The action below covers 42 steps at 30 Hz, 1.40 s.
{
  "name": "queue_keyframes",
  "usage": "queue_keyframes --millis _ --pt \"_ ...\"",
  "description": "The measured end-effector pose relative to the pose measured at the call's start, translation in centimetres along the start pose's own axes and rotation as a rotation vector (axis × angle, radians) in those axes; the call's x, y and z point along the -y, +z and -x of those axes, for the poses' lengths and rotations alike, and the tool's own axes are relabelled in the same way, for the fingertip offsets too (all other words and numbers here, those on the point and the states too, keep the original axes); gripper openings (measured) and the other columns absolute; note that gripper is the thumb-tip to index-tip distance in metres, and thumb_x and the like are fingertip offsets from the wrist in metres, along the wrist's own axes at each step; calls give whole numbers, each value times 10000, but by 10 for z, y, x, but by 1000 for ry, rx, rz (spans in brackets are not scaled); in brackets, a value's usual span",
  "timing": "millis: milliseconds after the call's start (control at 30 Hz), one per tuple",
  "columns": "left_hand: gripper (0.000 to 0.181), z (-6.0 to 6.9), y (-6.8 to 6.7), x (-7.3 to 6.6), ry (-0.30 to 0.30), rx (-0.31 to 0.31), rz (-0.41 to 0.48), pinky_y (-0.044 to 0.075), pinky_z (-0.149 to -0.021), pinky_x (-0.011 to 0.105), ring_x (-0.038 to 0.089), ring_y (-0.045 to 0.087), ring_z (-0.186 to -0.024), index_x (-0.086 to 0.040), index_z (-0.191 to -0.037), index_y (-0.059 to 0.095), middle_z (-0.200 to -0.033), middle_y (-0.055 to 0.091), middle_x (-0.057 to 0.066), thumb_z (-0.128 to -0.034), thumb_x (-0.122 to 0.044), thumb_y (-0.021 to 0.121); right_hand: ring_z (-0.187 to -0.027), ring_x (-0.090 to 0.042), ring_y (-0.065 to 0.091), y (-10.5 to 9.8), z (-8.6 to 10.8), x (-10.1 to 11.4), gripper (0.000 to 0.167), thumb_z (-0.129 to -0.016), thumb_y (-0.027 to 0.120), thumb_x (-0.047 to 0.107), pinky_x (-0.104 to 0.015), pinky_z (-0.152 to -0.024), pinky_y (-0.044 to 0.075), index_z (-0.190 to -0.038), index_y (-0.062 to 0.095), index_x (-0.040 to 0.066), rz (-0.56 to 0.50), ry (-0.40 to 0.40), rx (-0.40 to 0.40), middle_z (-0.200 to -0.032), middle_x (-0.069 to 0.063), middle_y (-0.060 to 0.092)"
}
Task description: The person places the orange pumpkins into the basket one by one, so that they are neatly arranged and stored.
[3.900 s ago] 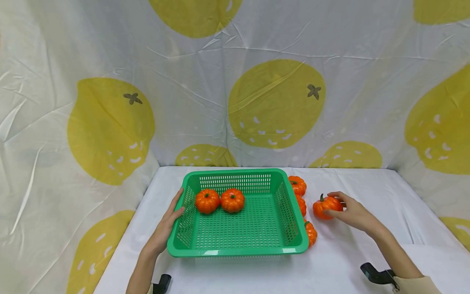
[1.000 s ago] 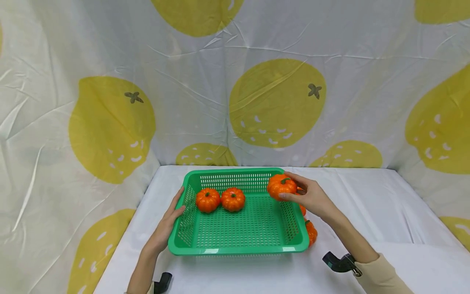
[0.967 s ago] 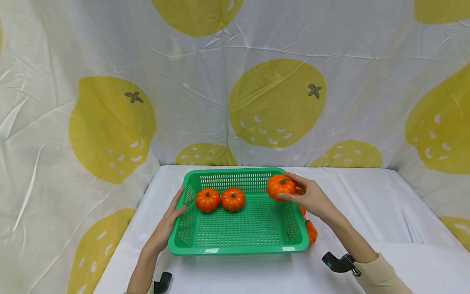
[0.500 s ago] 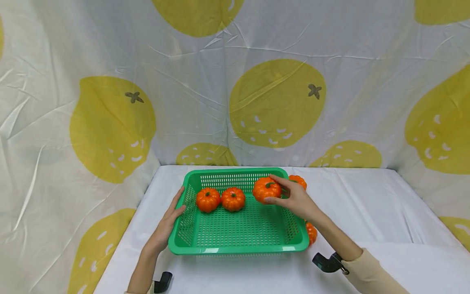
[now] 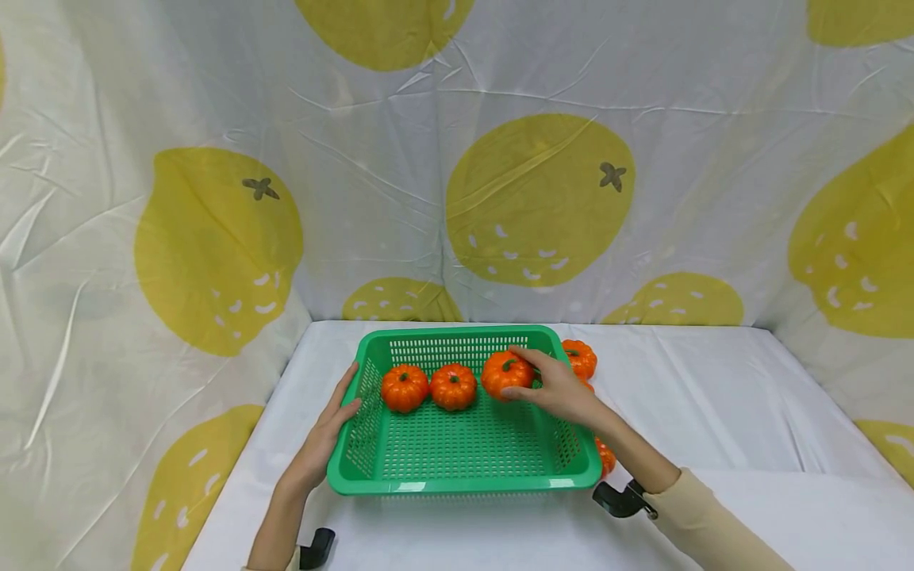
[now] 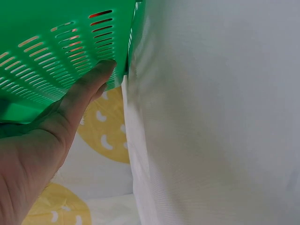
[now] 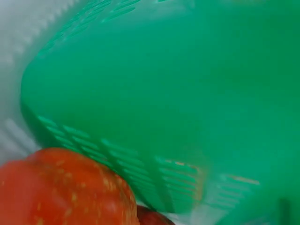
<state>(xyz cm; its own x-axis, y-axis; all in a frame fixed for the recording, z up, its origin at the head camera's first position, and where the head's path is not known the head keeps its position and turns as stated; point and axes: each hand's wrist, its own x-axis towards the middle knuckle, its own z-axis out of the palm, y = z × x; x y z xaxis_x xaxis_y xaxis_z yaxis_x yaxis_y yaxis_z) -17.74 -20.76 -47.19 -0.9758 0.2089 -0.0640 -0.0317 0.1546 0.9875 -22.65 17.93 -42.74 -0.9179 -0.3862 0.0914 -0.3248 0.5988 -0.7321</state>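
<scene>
Inside the green plastic basket point(image 5: 464, 487), my right hand point(image 5: 560, 388) holds a small orange pumpkin point(image 5: 503, 374) between thumb and fingers, in its right half. Two more small pumpkins sit side by side in the basket, a left pumpkin point(image 5: 404, 388) and a middle pumpkin point(image 5: 453, 387). The held one is just right of the middle one. My left hand point(image 5: 321, 440) lies against the basket's left outer side with extended fingers. In the left wrist view, the left hand point(image 6: 51, 136) touches the slotted basket wall point(image 6: 70, 28).
Outside the basket's right wall several pumpkins stand in a row, partly hidden: a back pumpkin point(image 5: 580, 358) and a front pumpkin point(image 5: 605, 458) show. The right wrist view has a blurred pumpkin point(image 7: 65, 192) beside that wall. White cloth point(image 5: 714, 396) covers the table; lemon-print curtains enclose it.
My right hand gripped the pumpkin on the cloth to the right, lifted it over the basket's right rim and moved it left and lower inside. The left hand and basket have barely moved.
</scene>
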Motion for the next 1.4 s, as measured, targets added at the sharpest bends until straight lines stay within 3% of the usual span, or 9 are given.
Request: queue_keyframes --millis 233,467,867,1133,1400 --pt "600 -1 0 2 0 -2 -1 69 -1246 642 333 4 -1600 -410 -1662 80 -1762 -51 -13 -1125 -362 343 -1433 -421 473 8 -8 2 766 -928 787 321 -597 -1151 412 -1553 449 35 -34 105 42 -1573 -224 477" --pt "601 -1 0 1 2 -7 -7 61 -1246 646 334 0 -1602 -413 -1662 84 -1763 -46 -9 -1124 -358 347 -1364 -438 525 15 -15 3 743 -940 775 263 -575 -1114 452 -1540 438 -15 10 180 11 -1531 -279 494" --pt "597 -1 1 1 0 -10 -13 54 -1244 654 337 6 -1599 -414 -1661 86 -1764 -43 -5 -1125 -358 342 -1302 -445 569 21 -18 -1 697 -921 792 187 -555 -1047 503 -1505 479 -30 57 190 55 -1493 -287 521" --pt "602 -1 1 1 -8 -1 7 73 -1241 635 333 17 -1595 -412 -1662 84 -1763 -46 -10 -1123 -355 347 -1185 -379 633 22 -20 -2 679 -920 792 181 -483 -928 555 -1492 492 -29 52 188 83 -1441 -270 561" --pt "603 0 1 -2 -2 -7 -9 68 -1241 650 345 19 -1595 -387 -1668 78 -1764 -46 11 -1126 -353 338 -1261 -418 600 23 -20 -1 687 -942 764 167 -514 -992 530 -1516 457 -51 84 176 98 -1464 -297 545"
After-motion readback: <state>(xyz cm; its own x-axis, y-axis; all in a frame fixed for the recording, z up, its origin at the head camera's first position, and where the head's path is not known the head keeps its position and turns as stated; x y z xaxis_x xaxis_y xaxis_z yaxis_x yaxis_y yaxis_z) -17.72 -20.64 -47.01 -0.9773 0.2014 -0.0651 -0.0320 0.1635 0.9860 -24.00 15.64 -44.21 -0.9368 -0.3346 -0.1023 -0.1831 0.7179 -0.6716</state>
